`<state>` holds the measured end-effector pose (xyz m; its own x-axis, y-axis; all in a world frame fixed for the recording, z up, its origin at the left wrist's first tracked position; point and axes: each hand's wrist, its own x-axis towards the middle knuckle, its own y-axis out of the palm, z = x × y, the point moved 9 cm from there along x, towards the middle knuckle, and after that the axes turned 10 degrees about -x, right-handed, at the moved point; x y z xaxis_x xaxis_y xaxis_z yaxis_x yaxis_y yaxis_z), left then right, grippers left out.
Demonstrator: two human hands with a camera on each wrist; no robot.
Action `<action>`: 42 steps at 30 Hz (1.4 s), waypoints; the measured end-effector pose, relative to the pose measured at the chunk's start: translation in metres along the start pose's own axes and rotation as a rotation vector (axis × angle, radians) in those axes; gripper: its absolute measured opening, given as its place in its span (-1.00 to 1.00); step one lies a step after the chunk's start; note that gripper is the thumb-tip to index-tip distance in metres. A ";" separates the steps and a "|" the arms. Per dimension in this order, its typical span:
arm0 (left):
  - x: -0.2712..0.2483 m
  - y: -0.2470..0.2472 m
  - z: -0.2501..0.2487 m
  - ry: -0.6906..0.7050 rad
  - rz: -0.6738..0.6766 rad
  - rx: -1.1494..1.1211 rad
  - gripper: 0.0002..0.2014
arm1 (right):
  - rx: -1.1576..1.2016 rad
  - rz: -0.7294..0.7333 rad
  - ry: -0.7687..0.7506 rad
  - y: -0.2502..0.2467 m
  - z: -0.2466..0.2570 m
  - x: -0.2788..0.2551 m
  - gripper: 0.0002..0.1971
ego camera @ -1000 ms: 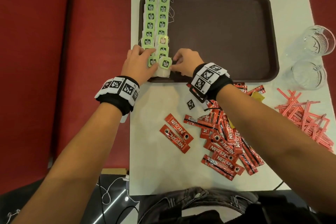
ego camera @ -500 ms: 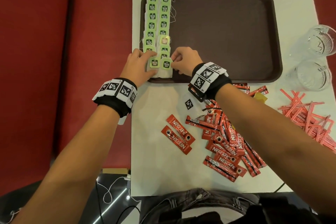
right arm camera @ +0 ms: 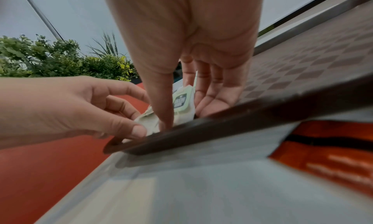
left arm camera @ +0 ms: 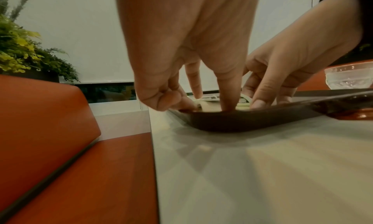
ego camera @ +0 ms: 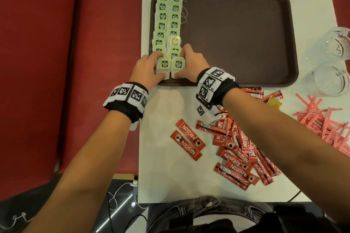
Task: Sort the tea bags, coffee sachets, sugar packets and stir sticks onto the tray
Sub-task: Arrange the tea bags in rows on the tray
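Note:
Two columns of green-tagged tea bags [ego camera: 168, 17] lie along the left side of the brown tray [ego camera: 236, 34]. My left hand [ego camera: 161, 66] holds the nearest left tea bag [ego camera: 164, 63] between thumb and curled fingers at the tray's near-left corner. Beside it, my right hand [ego camera: 180, 63] pinches the nearest right tea bag [ego camera: 178, 64], thumb on its near edge. In the right wrist view the right hand [right arm camera: 187, 114] has the tag [right arm camera: 182, 103] standing between thumb and fingers. From the left wrist camera my left hand [left arm camera: 201, 103] reaches over the tray rim [left arm camera: 242, 120].
Red coffee sachets [ego camera: 238, 149] lie heaped on the white table under my right forearm, two more [ego camera: 187, 142] apart to their left. Red stir sticks [ego camera: 325, 123] are piled at the right. Two glasses [ego camera: 325, 79] stand right of the tray. A red bench [ego camera: 66, 62] borders the left.
Both hands stay at the two nearest tea bags and nudge them. A narrow gap now shows between the two bags, and their tags sit level.

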<state>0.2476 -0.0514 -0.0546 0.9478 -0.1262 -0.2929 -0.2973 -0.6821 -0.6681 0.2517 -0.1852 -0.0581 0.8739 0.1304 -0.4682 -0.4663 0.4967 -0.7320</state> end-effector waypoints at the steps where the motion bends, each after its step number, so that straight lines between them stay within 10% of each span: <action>1: 0.000 0.000 -0.001 0.000 -0.002 -0.030 -0.46 | 0.003 -0.002 -0.002 0.000 0.000 -0.001 -0.47; 22: -0.011 -0.004 0.005 0.057 -0.182 0.110 -0.70 | -0.086 -0.035 -0.050 0.007 0.002 0.003 -0.47; 42: -0.008 -0.009 0.013 -0.074 -0.011 0.065 -0.87 | 0.106 -0.087 -0.018 -0.004 -0.008 0.004 -0.55</action>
<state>0.2408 -0.0349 -0.0546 0.9405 -0.0638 -0.3337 -0.2963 -0.6348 -0.7136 0.2554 -0.1935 -0.0610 0.9133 0.0974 -0.3954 -0.3720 0.5945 -0.7129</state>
